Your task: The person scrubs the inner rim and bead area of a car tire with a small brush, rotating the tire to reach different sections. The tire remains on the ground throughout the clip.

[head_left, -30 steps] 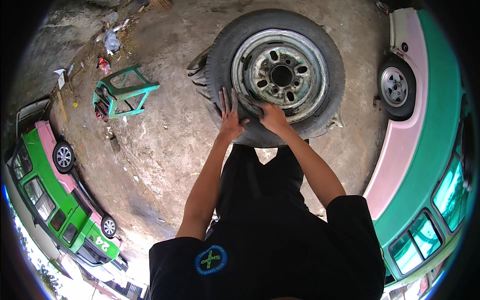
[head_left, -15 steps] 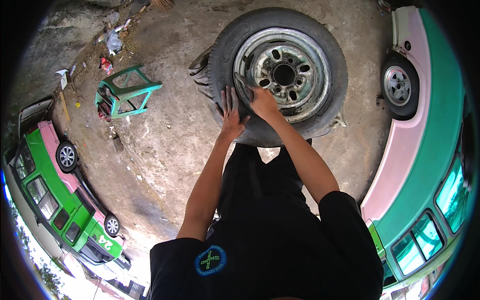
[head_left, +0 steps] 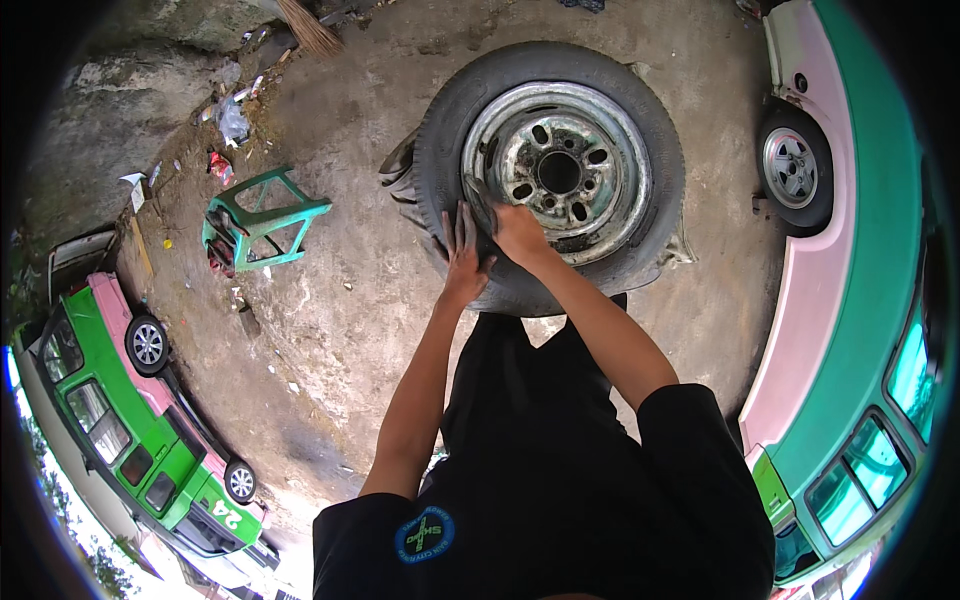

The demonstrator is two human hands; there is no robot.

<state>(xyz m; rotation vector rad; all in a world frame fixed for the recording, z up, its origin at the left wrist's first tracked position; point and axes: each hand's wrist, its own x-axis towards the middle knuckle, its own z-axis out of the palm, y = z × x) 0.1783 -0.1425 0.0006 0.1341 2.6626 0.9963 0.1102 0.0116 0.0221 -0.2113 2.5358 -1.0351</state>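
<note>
Two hands were on the tyre [head_left: 440, 140], which lay rim-up right before the person's legs [head_left: 530, 380]! The left hand [head_left: 465, 265] spread its grip flat over the sidewall; just beside it, the right hand [head_left: 521, 236] bent in to the rim [head_left: 580, 140], something dark and slim, finger or tool, along the edge, and whether that grip pinched anything, you couldn't tell. The right forearm [head_left: 620, 335] slanted inward. Good form, I judged, called for firm left pressure and fingertips clear of the gap.
</note>
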